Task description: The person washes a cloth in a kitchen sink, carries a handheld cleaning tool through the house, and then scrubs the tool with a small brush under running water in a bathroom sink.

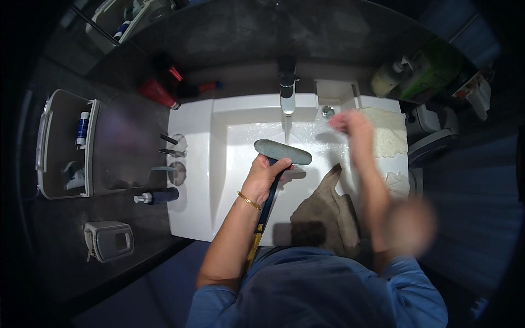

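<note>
My left hand (265, 174), below a gold bangle, grips a cleaning tool at its neck. The tool's long grey-green head (283, 152) is held in front of the running faucet (288, 96), over the white washbasin (254, 197). Its dark blue and yellow handle (266, 209) runs down beside my left forearm. Motion blurs my right hand (348, 124), at the right of the basin close to the round metal drain (327, 111). Whether its fingers hold anything cannot be made out. A wet-looking grey-brown cloth (328, 205) drapes over the basin's front right part.
A pale cloth (383, 133) and a crumpled white one (396, 183) lie on the right ledge. Behind them stands a pump bottle (385, 80). At left are a dark blue pump bottle (163, 196), a clear storage bin (65, 143) and a red tube (158, 92).
</note>
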A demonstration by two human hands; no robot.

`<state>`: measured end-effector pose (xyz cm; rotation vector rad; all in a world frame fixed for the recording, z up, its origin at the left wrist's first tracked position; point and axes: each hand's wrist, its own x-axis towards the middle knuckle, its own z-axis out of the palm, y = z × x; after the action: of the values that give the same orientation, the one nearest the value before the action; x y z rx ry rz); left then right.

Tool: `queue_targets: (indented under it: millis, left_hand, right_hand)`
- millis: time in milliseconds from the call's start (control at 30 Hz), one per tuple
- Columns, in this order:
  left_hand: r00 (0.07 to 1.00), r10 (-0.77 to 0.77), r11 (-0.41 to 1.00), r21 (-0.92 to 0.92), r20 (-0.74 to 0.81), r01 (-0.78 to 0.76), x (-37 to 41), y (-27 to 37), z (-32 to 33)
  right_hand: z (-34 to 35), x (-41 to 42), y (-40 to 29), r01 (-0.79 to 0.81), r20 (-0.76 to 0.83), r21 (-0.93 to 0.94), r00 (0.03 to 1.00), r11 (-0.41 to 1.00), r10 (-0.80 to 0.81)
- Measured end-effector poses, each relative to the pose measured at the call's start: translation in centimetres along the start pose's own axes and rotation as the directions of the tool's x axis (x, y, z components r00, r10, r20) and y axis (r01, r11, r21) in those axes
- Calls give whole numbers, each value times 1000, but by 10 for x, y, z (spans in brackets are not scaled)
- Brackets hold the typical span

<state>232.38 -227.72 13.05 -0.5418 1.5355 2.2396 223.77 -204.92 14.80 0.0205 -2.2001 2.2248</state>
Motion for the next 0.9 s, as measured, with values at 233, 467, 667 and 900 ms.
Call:
queue_targets:
  millis: [233,467,667,900]
  left_hand:
    - [895,429,748,604,-124,-275,-1,-16,11]
    - [940,331,865,424,-81,-268,-26,6,25]
    - [994,105,994,37,-20,-104,-32,6,10]
    - [918,374,846,454,-134,-279,-10,-8,9]
  right_hand:
    - [122,-58,-24,612,382,-535,790,583,-479]
    - [98,-37,-8,668,462,-335,731,665,-502]
    - [74,-46,6,584,540,-346,764,734,-354]
    - [119,-54,-29,622,554,-489,763,612,-333]
